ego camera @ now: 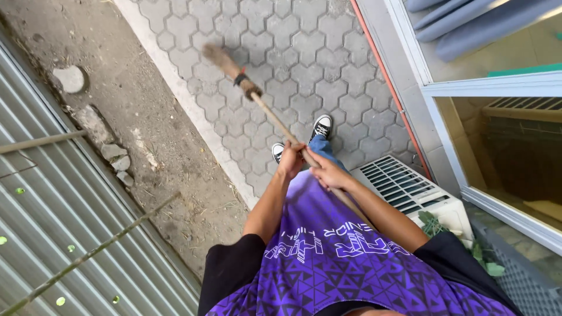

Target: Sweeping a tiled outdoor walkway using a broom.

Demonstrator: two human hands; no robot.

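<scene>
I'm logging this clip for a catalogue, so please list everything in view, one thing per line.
broom: one, brown bristles on a wooden stick, raised over the paving
paving: grey hexagonal blocks, centre
dirt strip: brown, left of the paving
stones: several, grey, on the dirt
corrugated sheet: grey, far left
air-conditioner unit: one, white, right
glass door: white frame, far right
shoes: two, black and white
left hand: fingers around the stick
right hand: fingers around the stick, lower
</scene>
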